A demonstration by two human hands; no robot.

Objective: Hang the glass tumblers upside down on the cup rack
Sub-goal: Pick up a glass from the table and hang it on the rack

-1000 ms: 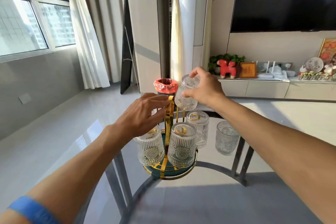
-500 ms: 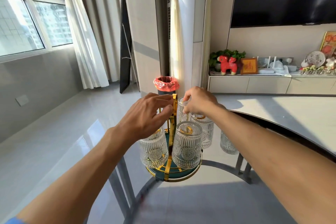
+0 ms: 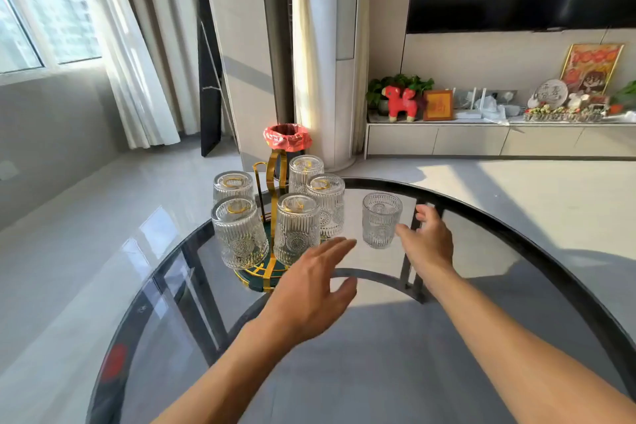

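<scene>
both hands have come away from the cup rack [image 3: 275, 217] since half a second ago, and the tumbler the right hand was lowering then now hangs on it, so five hung tumblers [image 3: 296, 229] sit upside down on the gold arms toward the table's left edge. from the head view, the right hand [image 3: 426, 241] is spread wide and empty, its fingers just beside the last tumbler [image 3: 381, 224], which stands mouth up on the glass table [image 3: 516, 286] to the right of the rack, nearer the far edge. the left hand [image 3: 309, 289] hovers open and empty over the table, just in front of the rack's green base. the likely trouble is a knock: a fast reach could tip the loose tumbler on the hard glass, or a careless inversion could swing it into the closely packed hung ones, and ribbed glass on glass chips easily. the one free arm looks to be at the back left, so reaching over the front tumblers adds risk. the tabletop is clear, round and dark-rimmed, with a metal frame showing through. beyond it lie a pale tiled floor, white curtains at a bright window, a bin with a red liner [image 3: 287, 138], a low cabinet with a red toy horse [image 3: 399, 103] and a dark screen above.
</scene>
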